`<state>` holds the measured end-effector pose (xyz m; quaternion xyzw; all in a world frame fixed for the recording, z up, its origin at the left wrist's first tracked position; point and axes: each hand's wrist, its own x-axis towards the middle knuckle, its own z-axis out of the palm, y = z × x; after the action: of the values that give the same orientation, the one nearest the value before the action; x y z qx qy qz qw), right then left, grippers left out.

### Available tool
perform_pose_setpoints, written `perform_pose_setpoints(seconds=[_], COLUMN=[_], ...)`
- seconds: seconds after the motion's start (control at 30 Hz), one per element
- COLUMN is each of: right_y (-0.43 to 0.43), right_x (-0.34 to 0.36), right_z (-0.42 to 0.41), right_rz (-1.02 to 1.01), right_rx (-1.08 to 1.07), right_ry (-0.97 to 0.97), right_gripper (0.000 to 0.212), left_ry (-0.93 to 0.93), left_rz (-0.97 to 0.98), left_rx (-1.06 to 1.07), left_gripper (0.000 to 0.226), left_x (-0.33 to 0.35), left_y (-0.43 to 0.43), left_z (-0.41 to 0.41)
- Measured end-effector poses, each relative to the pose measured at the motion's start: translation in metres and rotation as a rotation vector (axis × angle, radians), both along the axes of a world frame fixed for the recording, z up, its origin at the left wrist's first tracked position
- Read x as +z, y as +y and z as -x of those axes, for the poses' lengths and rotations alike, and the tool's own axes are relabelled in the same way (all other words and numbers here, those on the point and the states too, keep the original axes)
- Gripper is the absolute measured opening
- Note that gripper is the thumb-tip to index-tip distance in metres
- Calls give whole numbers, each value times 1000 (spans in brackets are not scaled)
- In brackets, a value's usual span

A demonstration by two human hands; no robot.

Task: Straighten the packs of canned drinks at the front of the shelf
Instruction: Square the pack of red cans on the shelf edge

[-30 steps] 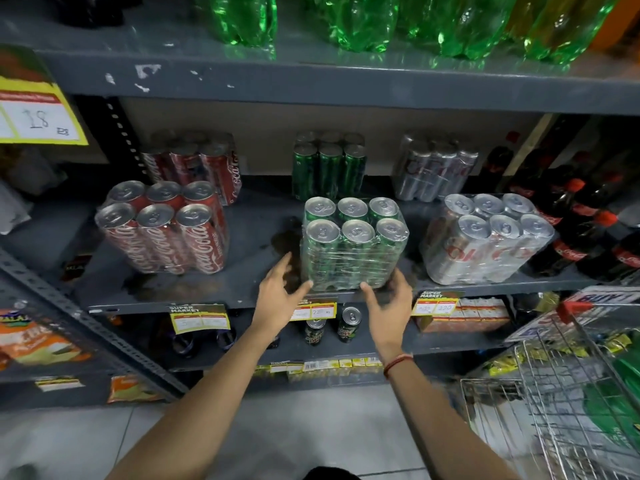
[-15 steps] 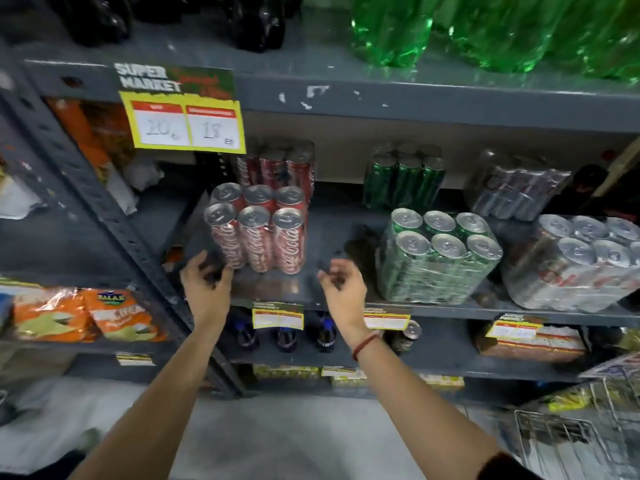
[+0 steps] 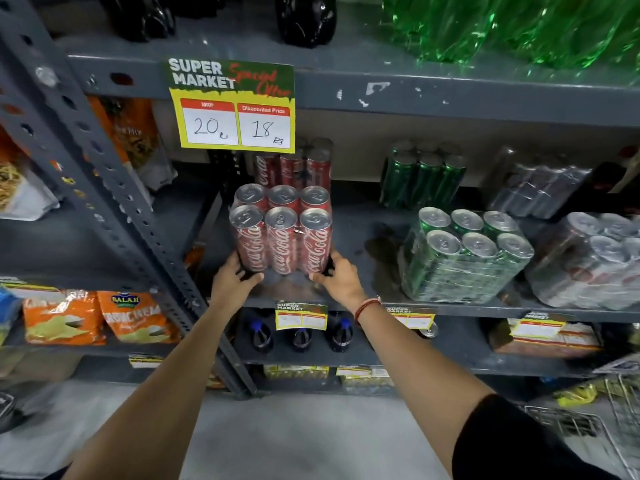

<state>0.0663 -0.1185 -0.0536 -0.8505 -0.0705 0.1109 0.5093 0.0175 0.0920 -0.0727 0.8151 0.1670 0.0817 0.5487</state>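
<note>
A shrink-wrapped pack of red cola cans (image 3: 281, 237) stands upright near the front of the grey shelf (image 3: 381, 304), square to its edge. My left hand (image 3: 232, 282) grips its lower left corner and my right hand (image 3: 341, 277) grips its lower right corner. To the right, a pack of green cans (image 3: 464, 258) sits near the shelf edge, turned slightly. Further right a pack of silver cans (image 3: 588, 265) sits at an angle, partly cut off by the frame.
More red (image 3: 294, 168), green (image 3: 420, 178) and silver packs (image 3: 533, 188) stand at the shelf's back. A yellow price sign (image 3: 235, 105) hangs above. A slanted steel upright (image 3: 104, 188) runs on the left, snack bags (image 3: 100, 318) beyond it. A wire trolley (image 3: 616, 427) is at lower right.
My hands left the green pack and moved left to the red cola pack. Both now grip its lower corners, and the pack now sits squarer to the shelf edge.
</note>
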Motion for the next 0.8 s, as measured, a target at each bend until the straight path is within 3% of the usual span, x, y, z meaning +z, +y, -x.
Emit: perform_pose_setpoints(seconds=[0.3,0.8], right_y=[-10,-8], right_x=[-9,-16], right_z=[28,45], right_rz=[-8,2], right_rx=[-20,-102], right_ry=[-43,-111], right_gripper=[59,67], left_ry=[-16,-66], left_rz=[-68,27], left_rx=[-19,58], left_gripper=[74,69], left_x=[-8,-7], left_y=[3,-7], left_z=[34,43])
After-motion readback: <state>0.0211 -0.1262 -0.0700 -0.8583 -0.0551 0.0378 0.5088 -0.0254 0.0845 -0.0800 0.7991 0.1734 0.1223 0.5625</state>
